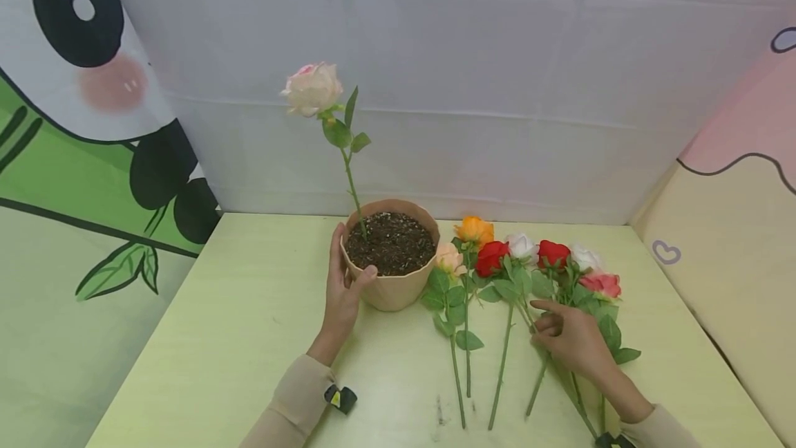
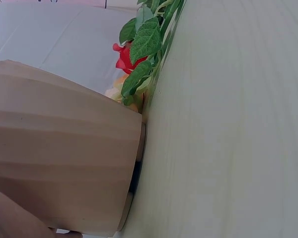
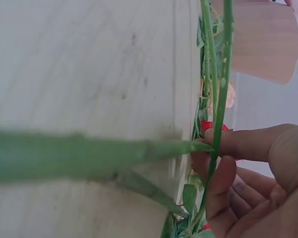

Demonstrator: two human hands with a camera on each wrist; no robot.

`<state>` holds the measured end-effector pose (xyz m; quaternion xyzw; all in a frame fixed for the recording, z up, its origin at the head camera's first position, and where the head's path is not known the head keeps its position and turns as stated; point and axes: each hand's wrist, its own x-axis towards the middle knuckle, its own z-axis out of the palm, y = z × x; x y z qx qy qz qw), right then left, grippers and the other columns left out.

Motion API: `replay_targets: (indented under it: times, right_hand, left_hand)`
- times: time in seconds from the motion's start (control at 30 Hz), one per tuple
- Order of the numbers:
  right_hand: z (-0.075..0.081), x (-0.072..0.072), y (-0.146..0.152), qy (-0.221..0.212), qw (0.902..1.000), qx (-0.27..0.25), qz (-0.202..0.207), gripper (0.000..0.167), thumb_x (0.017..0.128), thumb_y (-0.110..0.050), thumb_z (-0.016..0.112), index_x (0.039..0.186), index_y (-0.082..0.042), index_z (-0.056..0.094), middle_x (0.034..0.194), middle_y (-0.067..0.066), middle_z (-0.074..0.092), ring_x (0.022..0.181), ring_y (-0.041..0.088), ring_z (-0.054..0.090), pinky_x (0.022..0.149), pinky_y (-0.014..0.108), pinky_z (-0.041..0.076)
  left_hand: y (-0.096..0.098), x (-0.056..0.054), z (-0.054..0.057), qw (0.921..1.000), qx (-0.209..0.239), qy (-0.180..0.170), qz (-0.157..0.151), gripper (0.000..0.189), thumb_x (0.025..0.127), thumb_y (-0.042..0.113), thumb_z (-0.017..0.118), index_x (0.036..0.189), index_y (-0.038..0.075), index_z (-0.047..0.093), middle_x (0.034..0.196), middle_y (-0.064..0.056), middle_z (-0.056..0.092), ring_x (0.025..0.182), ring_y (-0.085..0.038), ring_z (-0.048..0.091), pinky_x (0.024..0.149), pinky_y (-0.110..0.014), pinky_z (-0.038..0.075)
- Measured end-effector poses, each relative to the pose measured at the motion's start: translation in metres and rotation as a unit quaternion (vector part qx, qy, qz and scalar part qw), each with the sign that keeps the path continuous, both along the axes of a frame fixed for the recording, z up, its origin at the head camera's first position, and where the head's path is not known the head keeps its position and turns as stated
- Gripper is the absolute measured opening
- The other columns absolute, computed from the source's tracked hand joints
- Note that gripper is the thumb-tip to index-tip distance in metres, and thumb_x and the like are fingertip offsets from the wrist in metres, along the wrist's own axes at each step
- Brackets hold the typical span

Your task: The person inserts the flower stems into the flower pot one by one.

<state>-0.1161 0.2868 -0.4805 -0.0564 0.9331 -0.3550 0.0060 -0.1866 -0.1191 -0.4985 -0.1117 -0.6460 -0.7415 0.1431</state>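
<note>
A beige flower pot (image 1: 392, 292) filled with dark soil (image 1: 398, 244) stands toward the back of the table. One pale pink rose (image 1: 313, 90) is upright in the soil at the pot's left side, leaning left. My left hand (image 1: 342, 296) grips the pot's left side, thumb on the front near the rim; its fingers (image 2: 15, 218) barely show in the left wrist view. To the right, my right hand (image 1: 572, 339) pinches a green rose stem (image 3: 222, 99) between thumb and fingers, among the lying roses. Which bloom belongs to that stem is hard to tell.
Right of the pot lie several roses, blooms toward the back: peach (image 1: 450, 259), orange (image 1: 475, 231), red (image 1: 491, 258), white (image 1: 524, 247) and coral pink (image 1: 602, 285). Their stems overlap near my right hand. A cloth backdrop (image 1: 466, 88) rises behind the table (image 1: 249, 337).
</note>
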Motion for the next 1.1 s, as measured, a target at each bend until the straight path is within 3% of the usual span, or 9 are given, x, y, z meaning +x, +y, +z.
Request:
replay_targets:
  times: [0.07, 0.13, 0.27, 0.5, 0.57, 0.7, 0.83, 0.97, 1.1]
  right_hand:
    - [0.002, 0.001, -0.001, 0.002, 0.9999, -0.010, -0.006, 0.058, 0.088, 0.004, 0.088, 0.143, 0.008, 0.069, 0.098, 0.007, 0.083, 0.086, 0.019, 0.078, 0.068, 0.025, 0.060]
    - [0.004, 0.001, -0.002, 0.004, 0.9997, -0.020, -0.014, 0.058, 0.089, 0.004, 0.088, 0.143, 0.008, 0.069, 0.100, 0.009, 0.084, 0.087, 0.019, 0.079, 0.068, 0.024, 0.061]
    - [0.008, 0.002, -0.004, 0.008, 0.9983, -0.047, -0.032, 0.054, 0.090, 0.004, 0.087, 0.141, 0.006, 0.071, 0.101, 0.010, 0.084, 0.087, 0.018, 0.080, 0.065, 0.025, 0.062]
    - [0.017, 0.005, -0.008, 0.041, 0.9929, -0.101, -0.048, 0.040, 0.091, 0.005, 0.087, 0.130, 0.006, 0.078, 0.102, 0.013, 0.083, 0.086, 0.005, 0.076, 0.071, 0.023, 0.063]
    - [0.021, 0.005, -0.009, 0.051, 0.9909, -0.114, -0.052, 0.037, 0.092, 0.004, 0.087, 0.128, 0.006, 0.079, 0.103, 0.014, 0.083, 0.086, 0.002, 0.075, 0.072, 0.021, 0.063]
    - [0.029, 0.007, -0.011, 0.056, 0.9857, -0.147, -0.062, 0.030, 0.095, 0.004, 0.084, 0.124, 0.009, 0.079, 0.105, 0.019, 0.083, 0.086, -0.001, 0.074, 0.073, 0.020, 0.062]
    - [0.037, 0.007, -0.012, 0.059, 0.9816, -0.167, -0.071, 0.025, 0.096, 0.004, 0.083, 0.120, 0.010, 0.079, 0.103, 0.020, 0.082, 0.084, 0.001, 0.075, 0.073, 0.020, 0.062]
    - [0.045, 0.007, -0.011, 0.055, 0.9777, -0.187, -0.078, 0.025, 0.096, 0.003, 0.083, 0.120, 0.010, 0.078, 0.098, 0.012, 0.083, 0.082, 0.005, 0.077, 0.070, 0.022, 0.064]
    - [0.053, 0.006, -0.012, 0.051, 0.9722, -0.215, -0.078, 0.024, 0.099, 0.003, 0.080, 0.121, 0.010, 0.075, 0.097, 0.007, 0.082, 0.081, 0.004, 0.077, 0.070, 0.023, 0.064]
  left_hand:
    - [0.000, -0.001, 0.000, 1.0000, 0.005, 0.002, -0.005, 0.100, 0.098, 0.022, 0.069, 0.181, 0.026, 0.014, 0.187, -0.004, 0.007, 0.170, -0.040, 0.008, 0.132, -0.069, 0.015]
    - [-0.003, -0.006, -0.011, 1.0000, -0.004, 0.007, -0.002, 0.097, 0.101, 0.024, 0.069, 0.181, 0.028, 0.014, 0.187, -0.004, 0.009, 0.170, -0.039, 0.010, 0.133, -0.066, 0.018]
    - [-0.005, -0.011, -0.019, 0.9998, -0.006, 0.021, -0.004, 0.097, 0.102, 0.028, 0.072, 0.180, 0.030, 0.015, 0.187, -0.006, 0.008, 0.170, -0.044, 0.008, 0.131, -0.071, 0.019]
    - [-0.002, -0.005, -0.010, 0.9997, 0.007, 0.021, -0.008, 0.098, 0.100, 0.029, 0.072, 0.180, 0.031, 0.016, 0.187, -0.007, 0.008, 0.170, -0.045, 0.006, 0.130, -0.075, 0.016]
    - [-0.005, -0.010, -0.018, 0.9999, 0.000, 0.013, -0.005, 0.099, 0.099, 0.028, 0.074, 0.180, 0.034, 0.017, 0.187, -0.002, 0.010, 0.171, -0.041, 0.008, 0.130, -0.074, 0.018]
    - [-0.014, -0.032, -0.053, 1.0000, 0.006, -0.003, -0.004, 0.101, 0.097, 0.027, 0.079, 0.177, 0.045, 0.021, 0.185, 0.014, 0.015, 0.171, -0.025, 0.013, 0.132, -0.061, 0.025]
    - [-0.019, -0.043, -0.072, 0.9999, 0.008, 0.006, -0.010, 0.104, 0.096, 0.028, 0.082, 0.178, 0.043, 0.020, 0.186, 0.011, 0.013, 0.171, -0.028, 0.011, 0.132, -0.063, 0.024]
    - [-0.021, -0.054, -0.085, 0.9999, 0.002, 0.011, -0.010, 0.104, 0.096, 0.028, 0.083, 0.177, 0.047, 0.020, 0.185, 0.016, 0.013, 0.171, -0.026, 0.011, 0.131, -0.068, 0.022]
    - [-0.019, -0.049, -0.078, 0.9999, 0.006, 0.008, -0.007, 0.103, 0.096, 0.029, 0.082, 0.177, 0.047, 0.020, 0.184, 0.017, 0.014, 0.171, -0.025, 0.012, 0.131, -0.067, 0.021]
